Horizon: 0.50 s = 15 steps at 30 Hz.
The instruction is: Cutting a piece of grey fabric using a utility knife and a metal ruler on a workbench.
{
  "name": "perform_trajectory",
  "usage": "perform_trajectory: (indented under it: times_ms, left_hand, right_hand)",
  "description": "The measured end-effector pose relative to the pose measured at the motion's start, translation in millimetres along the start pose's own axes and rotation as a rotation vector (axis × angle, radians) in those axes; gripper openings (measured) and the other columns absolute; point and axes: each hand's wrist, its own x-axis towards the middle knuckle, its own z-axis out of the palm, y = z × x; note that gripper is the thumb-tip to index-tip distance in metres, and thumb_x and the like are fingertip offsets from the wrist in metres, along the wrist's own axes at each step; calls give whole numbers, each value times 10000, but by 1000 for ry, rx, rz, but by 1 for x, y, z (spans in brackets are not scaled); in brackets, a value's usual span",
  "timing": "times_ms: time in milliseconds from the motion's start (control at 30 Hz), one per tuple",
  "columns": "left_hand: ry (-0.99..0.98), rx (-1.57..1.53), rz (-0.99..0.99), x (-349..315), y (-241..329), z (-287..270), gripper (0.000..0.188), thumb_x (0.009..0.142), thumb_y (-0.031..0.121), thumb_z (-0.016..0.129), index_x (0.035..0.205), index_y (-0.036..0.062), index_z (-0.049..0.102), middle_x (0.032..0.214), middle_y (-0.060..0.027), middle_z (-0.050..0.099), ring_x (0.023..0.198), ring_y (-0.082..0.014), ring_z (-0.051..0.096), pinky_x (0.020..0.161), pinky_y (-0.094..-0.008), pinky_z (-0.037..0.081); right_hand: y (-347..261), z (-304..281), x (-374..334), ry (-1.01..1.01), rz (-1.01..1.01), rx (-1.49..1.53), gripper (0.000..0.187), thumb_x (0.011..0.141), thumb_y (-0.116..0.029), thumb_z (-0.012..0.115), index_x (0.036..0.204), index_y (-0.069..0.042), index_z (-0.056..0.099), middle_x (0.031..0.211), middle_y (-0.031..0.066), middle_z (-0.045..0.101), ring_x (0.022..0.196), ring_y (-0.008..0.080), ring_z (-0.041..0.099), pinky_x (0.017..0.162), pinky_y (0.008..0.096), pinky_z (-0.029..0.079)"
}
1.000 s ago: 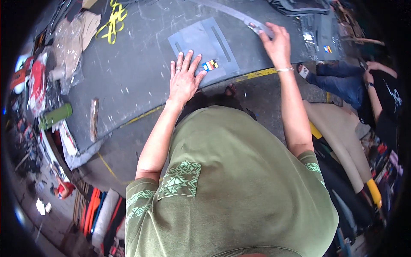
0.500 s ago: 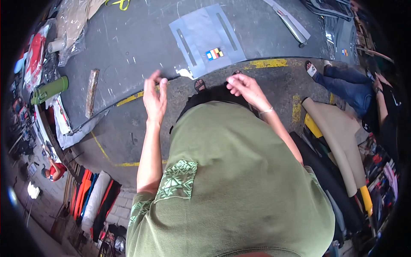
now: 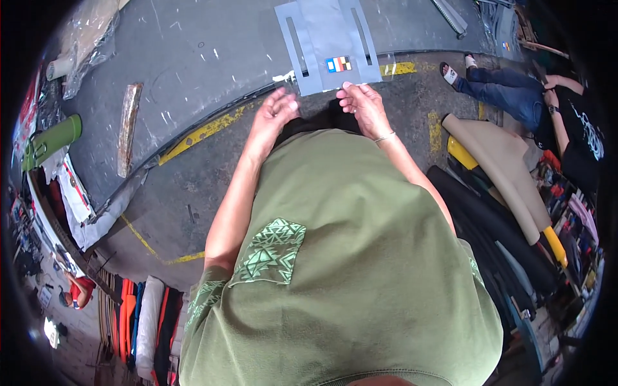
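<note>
A grey fabric panel (image 3: 315,38) with two long dark slots and a small coloured patch (image 3: 338,64) lies flat at the table's front edge. My right hand (image 3: 367,112) is at the panel's near edge, its fingers bent and drawn together; whether they touch the panel or hold something small I cannot tell. Left of it, my left hand (image 3: 273,119) hovers just off the table edge, near the panel's lower left corner. Its fingers are loosely curled, a little apart and blurred at the tips, with nothing visible in them.
The dark worktable (image 3: 212,51) carries a worn wooden bar (image 3: 130,128) and a green bottle (image 3: 55,138) at left. A grey strip (image 3: 447,16) lies at its far right. Fabric rolls (image 3: 496,167) stand at right, near a person in jeans (image 3: 508,93). More rolls (image 3: 148,321) are at lower left.
My left hand has moved right, toward the panel, and its fingers have curled. My right hand has come to the panel's near edge. The whole view has shifted.
</note>
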Motion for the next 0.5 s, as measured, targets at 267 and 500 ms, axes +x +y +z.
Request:
perform_trajectory:
  times_ms: [267,500]
  left_hand:
    - [-101,-42,-14,16,17,16,454,1010,211,682,1391,13,538,1246,-97,701,1140,-204,688,940,-307,562]
    - [-46,-38,-12,17,38,20,452,1033,246,648,1397,5,532,1203,-68,689,1058,-144,670,900,-318,563]
  right_hand:
    - [-11,0,22,-19,67,354,271,977,-237,719,1153,-46,641,988,84,730,807,177,708,701,318,587]
    - [-45,24,-14,155,-305,59,400,961,-130,714,1312,26,602,1104,95,705,905,150,701,683,309,619]
